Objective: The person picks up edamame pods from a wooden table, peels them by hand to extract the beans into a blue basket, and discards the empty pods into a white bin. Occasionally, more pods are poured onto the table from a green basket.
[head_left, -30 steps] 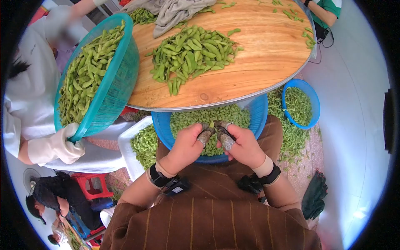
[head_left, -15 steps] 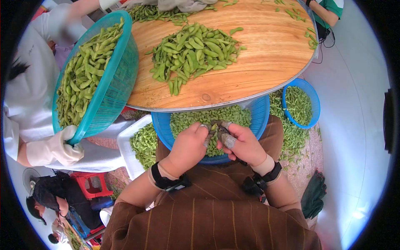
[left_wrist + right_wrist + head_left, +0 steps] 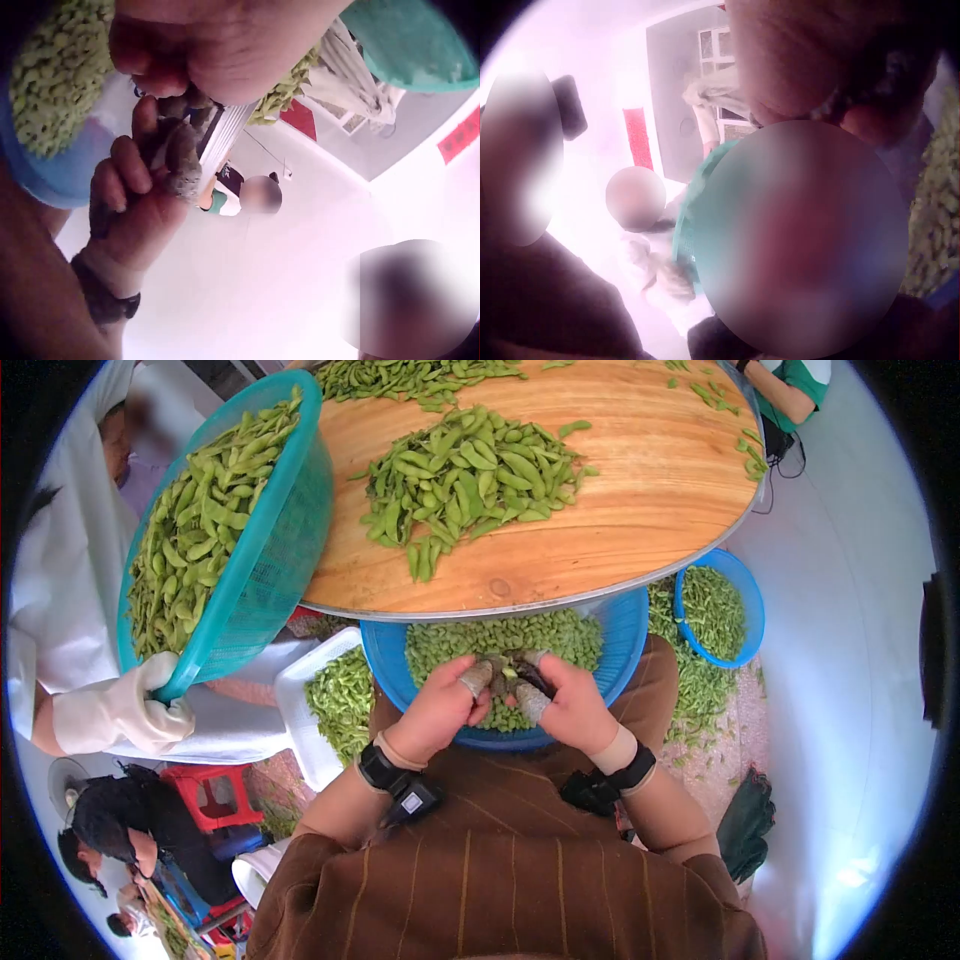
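Note:
In the head view, my left hand and right hand meet over a blue basin. Grey-brown wrappings cover some thumbs and fingers of both. A small green soybean pod shows between the fingertips, pinched from either side; most of it is hidden by the fingers. Below lie shelled green beans filling the basin. The left wrist view has the right hand with its fingers curled and thumb forward, close to the left fingers. In the right wrist view a blurred patch covers much of the scene.
A round wooden table with a heap of pods overhangs the basin. At left, a person's gloved hand holds a tilted teal basket of pods. A white tray and a small blue tub flank the basin.
Both hands stay together over the basin, with small shifts of the fingers at the pod. The teal basket has edged left, and the grey cloth on the table has gone from view.

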`<state>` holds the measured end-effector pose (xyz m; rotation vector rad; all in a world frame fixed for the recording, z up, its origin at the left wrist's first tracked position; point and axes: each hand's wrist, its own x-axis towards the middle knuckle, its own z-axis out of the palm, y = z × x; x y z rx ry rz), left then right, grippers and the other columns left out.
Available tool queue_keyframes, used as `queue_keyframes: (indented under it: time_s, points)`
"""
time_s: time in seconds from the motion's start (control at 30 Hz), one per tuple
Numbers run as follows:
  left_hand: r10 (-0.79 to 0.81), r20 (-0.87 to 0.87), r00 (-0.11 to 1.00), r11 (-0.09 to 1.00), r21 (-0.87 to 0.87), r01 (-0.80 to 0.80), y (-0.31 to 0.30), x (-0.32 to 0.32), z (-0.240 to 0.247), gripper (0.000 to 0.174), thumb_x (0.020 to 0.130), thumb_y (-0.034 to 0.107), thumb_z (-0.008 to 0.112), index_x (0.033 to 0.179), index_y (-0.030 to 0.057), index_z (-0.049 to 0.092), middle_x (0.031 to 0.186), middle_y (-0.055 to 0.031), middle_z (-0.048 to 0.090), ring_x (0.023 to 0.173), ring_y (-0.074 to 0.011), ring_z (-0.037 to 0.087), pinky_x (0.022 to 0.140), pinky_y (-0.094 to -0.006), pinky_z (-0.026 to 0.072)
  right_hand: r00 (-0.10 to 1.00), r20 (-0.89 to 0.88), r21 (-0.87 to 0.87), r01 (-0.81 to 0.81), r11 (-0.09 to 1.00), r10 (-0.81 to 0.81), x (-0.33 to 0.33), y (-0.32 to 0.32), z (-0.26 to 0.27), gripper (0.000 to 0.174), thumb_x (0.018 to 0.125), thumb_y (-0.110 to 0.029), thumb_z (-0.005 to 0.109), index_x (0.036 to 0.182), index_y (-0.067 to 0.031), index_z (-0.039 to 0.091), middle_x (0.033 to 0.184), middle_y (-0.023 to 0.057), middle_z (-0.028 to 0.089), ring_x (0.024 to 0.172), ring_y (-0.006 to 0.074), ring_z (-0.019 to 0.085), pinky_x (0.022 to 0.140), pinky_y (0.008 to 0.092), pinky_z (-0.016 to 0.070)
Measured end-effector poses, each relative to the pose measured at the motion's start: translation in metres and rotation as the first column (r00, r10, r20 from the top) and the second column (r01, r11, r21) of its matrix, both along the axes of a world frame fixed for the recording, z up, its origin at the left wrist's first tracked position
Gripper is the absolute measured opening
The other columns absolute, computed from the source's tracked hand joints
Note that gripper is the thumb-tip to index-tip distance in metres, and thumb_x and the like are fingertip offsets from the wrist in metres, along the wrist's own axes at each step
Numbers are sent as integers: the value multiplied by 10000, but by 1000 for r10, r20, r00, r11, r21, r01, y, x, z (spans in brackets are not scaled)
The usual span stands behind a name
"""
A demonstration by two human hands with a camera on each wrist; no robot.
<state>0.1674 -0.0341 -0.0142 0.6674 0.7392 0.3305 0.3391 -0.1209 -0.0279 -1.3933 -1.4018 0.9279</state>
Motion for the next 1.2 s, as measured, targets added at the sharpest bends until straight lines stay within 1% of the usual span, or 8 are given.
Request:
queue_keyframes:
  time_s: [0.2,0.27,0.4,0.47,0.6,1.0,1.1,1.2]
  points:
    - [-74,-230,970,776,598,201,6,-6,11,152,945,83,452,836,37,548,656,-5,531,545,-90,484,509,-244,407,754,-613,-430,-68,900,-236,0,8,-4,188,800,-115,643,906,12,553,709,120,577,628,246,568,576,370,461]
    - [-34,-258,965,812,556,177,10,-20,16,90,927,58,472,906,24,553,678,3,534,570,-75,494,530,-237,424,956,266,62,113,992,-126,1,10,-6,183,771,-107,641,856,19,540,718,173,567,654,361,568,589,414,459]
    - [230,-479,847,677,704,215,16,-74,26,150,862,48,560,1006,9,549,731,-54,580,628,-174,568,590,-303,470,925,368,29,92,995,-96,2,13,37,175,720,-74,630,842,18,545,759,216,554,711,418,559,621,464,452]
    - [582,-597,552,113,732,672,20,-115,11,345,771,51,645,1087,-10,523,887,-166,600,778,-325,599,686,-388,491,918,380,89,84,993,-111,1,25,52,182,715,-64,622,858,11,539,768,202,561,710,411,560,625,461,463]
    - [734,-545,405,80,661,746,6,-143,19,409,717,52,669,1093,-22,527,1053,-251,546,942,-423,548,788,-434,477,847,480,331,67,941,-230,-24,67,81,195,724,-56,614,886,-5,517,762,179,564,706,378,578,623,453,482]
    - [474,-439,763,153,895,419,11,-88,50,321,817,23,614,1135,9,569,995,-126,612,804,-239,635,689,-302,526,766,541,408,122,905,-347,-36,130,78,227,724,-93,631,910,-12,532,806,153,591,676,314,605,571,414,498]
    - [328,-359,874,296,917,266,17,-61,56,295,881,88,580,1169,26,553,980,-92,624,805,-191,631,666,-291,514,955,217,177,165,970,-202,-19,109,93,233,734,-86,648,938,-9,567,796,99,600,649,220,590,575,370,488]
    - [68,26,997,894,443,-73,16,-27,77,310,936,166,534,1221,46,519,938,-55,623,774,-151,617,649,-258,494,954,-266,-229,73,971,-134,-22,72,109,218,779,-107,654,976,-25,611,787,23,590,680,100,535,609,306,469]
